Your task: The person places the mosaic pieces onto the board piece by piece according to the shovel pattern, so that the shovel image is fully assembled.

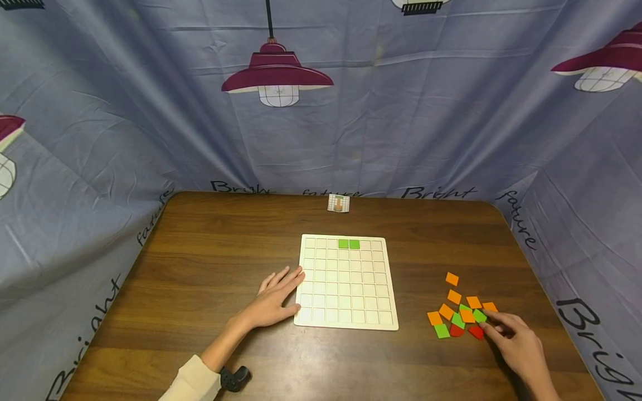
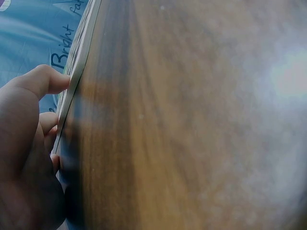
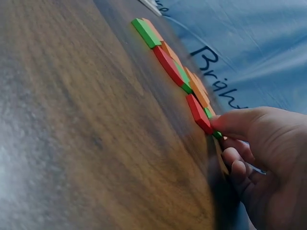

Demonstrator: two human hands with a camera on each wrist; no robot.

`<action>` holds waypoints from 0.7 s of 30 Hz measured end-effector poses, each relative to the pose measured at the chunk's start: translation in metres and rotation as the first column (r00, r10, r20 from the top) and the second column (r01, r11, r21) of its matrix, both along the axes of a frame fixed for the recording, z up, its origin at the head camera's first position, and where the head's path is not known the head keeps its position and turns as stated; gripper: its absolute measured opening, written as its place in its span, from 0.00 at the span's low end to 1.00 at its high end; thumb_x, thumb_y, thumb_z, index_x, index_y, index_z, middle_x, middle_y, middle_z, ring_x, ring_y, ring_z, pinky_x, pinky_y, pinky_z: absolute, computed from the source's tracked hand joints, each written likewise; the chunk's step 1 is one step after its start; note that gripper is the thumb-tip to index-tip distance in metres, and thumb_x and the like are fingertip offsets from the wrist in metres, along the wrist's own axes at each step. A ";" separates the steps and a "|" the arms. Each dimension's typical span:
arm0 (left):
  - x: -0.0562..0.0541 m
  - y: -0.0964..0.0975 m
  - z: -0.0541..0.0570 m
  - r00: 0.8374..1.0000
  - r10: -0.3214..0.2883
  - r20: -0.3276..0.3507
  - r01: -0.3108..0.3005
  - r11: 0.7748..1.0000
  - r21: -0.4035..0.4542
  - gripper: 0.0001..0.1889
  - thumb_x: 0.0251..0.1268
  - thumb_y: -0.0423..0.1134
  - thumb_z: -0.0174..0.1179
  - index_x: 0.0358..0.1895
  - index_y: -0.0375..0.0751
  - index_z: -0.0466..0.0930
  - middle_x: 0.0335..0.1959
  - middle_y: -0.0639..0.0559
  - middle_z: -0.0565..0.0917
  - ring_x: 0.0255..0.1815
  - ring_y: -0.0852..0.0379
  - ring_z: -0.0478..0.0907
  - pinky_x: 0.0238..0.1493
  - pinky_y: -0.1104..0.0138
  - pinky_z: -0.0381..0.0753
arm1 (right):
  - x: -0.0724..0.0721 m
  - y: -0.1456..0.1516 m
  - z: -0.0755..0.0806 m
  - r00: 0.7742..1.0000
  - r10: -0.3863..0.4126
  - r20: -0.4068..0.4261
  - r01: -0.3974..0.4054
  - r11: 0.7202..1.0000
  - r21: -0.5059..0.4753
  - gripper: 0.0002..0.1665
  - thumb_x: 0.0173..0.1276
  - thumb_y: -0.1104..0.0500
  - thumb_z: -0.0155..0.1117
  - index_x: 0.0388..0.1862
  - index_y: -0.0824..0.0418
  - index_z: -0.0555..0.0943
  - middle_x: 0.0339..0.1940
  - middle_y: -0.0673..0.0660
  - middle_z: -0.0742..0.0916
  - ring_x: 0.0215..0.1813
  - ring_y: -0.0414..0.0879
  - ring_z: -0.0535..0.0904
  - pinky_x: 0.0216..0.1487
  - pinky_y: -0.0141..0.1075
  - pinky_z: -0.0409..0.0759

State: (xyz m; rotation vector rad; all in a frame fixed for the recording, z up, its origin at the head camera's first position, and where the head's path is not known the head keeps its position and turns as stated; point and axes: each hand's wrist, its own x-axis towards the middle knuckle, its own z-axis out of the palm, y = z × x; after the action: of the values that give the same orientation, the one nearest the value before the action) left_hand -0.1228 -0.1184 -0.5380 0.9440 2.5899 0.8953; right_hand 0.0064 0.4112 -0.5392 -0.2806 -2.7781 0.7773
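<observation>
A white gridded board [image 1: 346, 284] lies on the table, with two green tiles [image 1: 349, 244] side by side in its top row. My left hand [image 1: 271, 301] rests at the board's left edge, fingers stretched out and thumb against the side. To the right, my right hand [image 1: 519, 342] is at the near right of a loose group of tiles. Its thumb and index finger pinch a green square tile [image 1: 480, 316] at the group's edge. Close by the thumb is a red tile [image 3: 197, 112]. Orange tiles [image 1: 446, 311] and more green and red ones lie around, some overlapping.
A small card with a grid picture [image 1: 338, 203] is at the table's far edge. The brown wooden table [image 1: 225, 234] ends at a blue-grey cloth [image 1: 351, 133] printed with lamps and lettering. A black device [image 1: 236, 379] is strapped to the left wrist.
</observation>
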 end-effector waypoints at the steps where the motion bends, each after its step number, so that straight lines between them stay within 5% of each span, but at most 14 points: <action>1: 0.000 0.000 0.000 1.000 0.000 -0.001 0.000 1.000 -0.001 0.38 0.69 0.46 0.56 0.79 0.40 0.54 0.80 0.46 0.53 0.80 0.39 0.43 0.71 0.38 0.37 | 0.000 0.000 0.000 1.000 0.006 -0.001 -0.006 1.000 0.003 0.18 0.61 0.58 0.75 0.49 0.65 0.87 0.41 0.58 0.83 0.32 0.25 0.70 0.29 0.24 0.68; 12: 0.001 0.000 0.000 1.000 0.001 -0.002 -0.001 1.000 -0.007 0.38 0.69 0.46 0.56 0.79 0.39 0.55 0.80 0.46 0.53 0.80 0.40 0.44 0.71 0.39 0.38 | -0.004 0.001 -0.004 0.992 0.073 -0.107 -0.068 0.997 0.048 0.15 0.50 0.67 0.79 0.39 0.65 0.89 0.38 0.58 0.82 0.30 0.28 0.71 0.28 0.22 0.67; 21: 0.000 0.000 -0.001 1.000 0.002 0.005 -0.001 1.000 -0.017 0.38 0.70 0.47 0.56 0.80 0.40 0.54 0.81 0.47 0.52 0.80 0.41 0.43 0.72 0.39 0.37 | -0.007 0.000 -0.001 0.983 0.082 -0.161 -0.069 0.994 0.085 0.10 0.51 0.69 0.74 0.33 0.63 0.88 0.32 0.54 0.83 0.29 0.28 0.72 0.29 0.21 0.68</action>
State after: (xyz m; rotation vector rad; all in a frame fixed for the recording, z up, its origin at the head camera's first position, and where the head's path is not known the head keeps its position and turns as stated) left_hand -0.1224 -0.1184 -0.5391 0.9340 2.5898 0.8738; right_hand -0.0009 0.4112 -0.5406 -0.0916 -2.6682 0.6722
